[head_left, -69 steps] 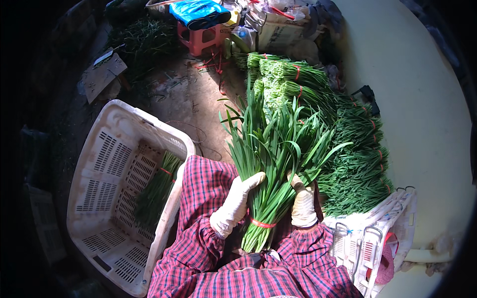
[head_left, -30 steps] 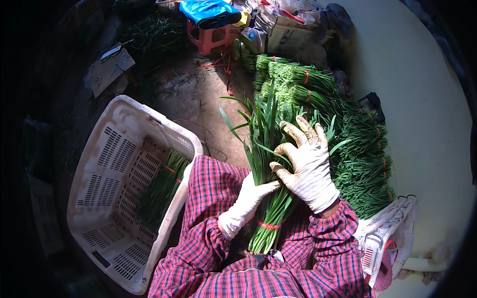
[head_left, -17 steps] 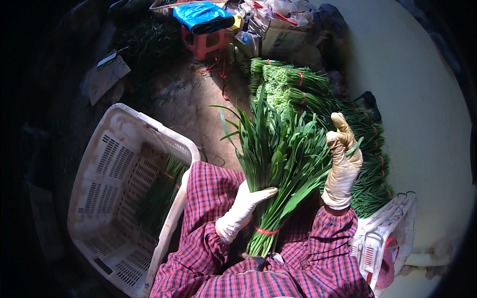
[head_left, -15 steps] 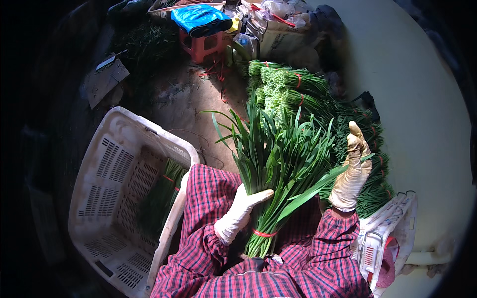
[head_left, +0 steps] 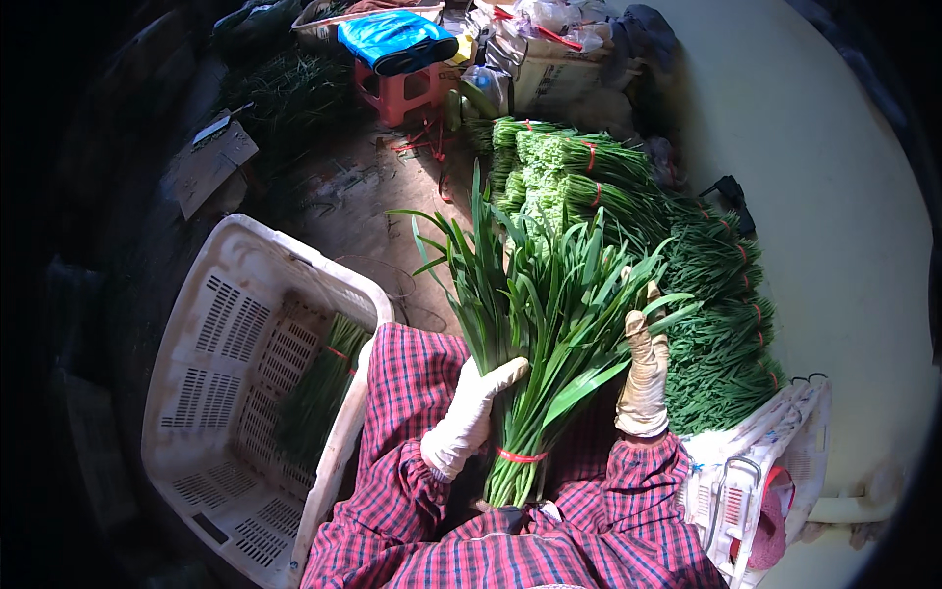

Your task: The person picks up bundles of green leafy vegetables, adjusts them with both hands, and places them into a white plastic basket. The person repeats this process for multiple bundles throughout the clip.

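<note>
A bunch of green chives [head_left: 549,324] stands upright over my lap, leaf tips up and pale stems down. A red band [head_left: 521,456] circles it near the stem ends. My left hand [head_left: 469,412], in a pale glove, grips the bunch from its left side, thumb across the front; its other fingers are hidden behind the leaves. My right hand [head_left: 645,378], in a stained yellowish glove, is against the right edge of the leaves with its fingers stretched upward. Some leaf tips cross in front of its fingers, which are partly hidden.
At my left a white plastic crate [head_left: 221,363] holds a banded bunch [head_left: 329,383]. Stacked banded bunches [head_left: 589,177] lie ahead and along my right. A white basket [head_left: 756,471] stands at lower right. Farther off are a red stool [head_left: 402,93] and a blue bag [head_left: 392,39].
My right hand has moved left and down, from beside the bunch to against its leaves. The leaves have been pushed slightly together; my left hand still grips the bunch.
</note>
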`<state>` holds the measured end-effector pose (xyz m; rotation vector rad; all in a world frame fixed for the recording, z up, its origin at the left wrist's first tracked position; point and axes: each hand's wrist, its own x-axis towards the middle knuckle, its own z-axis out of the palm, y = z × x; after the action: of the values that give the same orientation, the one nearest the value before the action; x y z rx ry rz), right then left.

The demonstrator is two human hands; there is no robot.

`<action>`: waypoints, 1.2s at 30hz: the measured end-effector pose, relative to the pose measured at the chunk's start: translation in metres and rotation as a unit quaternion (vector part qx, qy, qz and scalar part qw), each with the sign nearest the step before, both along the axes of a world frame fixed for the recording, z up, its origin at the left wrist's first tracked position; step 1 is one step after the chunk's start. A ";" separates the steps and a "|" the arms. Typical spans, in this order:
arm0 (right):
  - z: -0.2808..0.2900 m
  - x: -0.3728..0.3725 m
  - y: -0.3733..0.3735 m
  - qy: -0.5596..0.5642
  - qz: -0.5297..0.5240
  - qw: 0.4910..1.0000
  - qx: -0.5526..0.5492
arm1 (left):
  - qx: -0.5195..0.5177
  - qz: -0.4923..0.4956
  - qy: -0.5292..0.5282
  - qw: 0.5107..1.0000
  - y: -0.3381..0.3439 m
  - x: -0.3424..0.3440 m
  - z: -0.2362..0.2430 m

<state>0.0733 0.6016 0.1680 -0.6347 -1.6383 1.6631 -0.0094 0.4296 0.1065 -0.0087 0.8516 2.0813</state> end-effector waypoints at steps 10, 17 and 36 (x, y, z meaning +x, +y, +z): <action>-0.026 0.071 -0.039 -0.198 0.355 0.874 -0.267 | 0.104 0.145 -0.182 0.967 0.021 -0.028 -0.007; -0.003 0.074 -0.031 -0.116 0.276 0.846 -0.441 | -0.211 -0.048 0.195 0.957 -0.034 -0.030 0.021; 0.011 0.062 0.021 -0.141 0.323 0.931 -0.092 | -0.042 -0.093 0.362 0.927 -0.006 -0.026 0.020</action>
<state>0.1349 0.6226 0.1794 -0.4609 -2.0600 2.3005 -0.0356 0.4233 0.1267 0.8083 1.3133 1.8615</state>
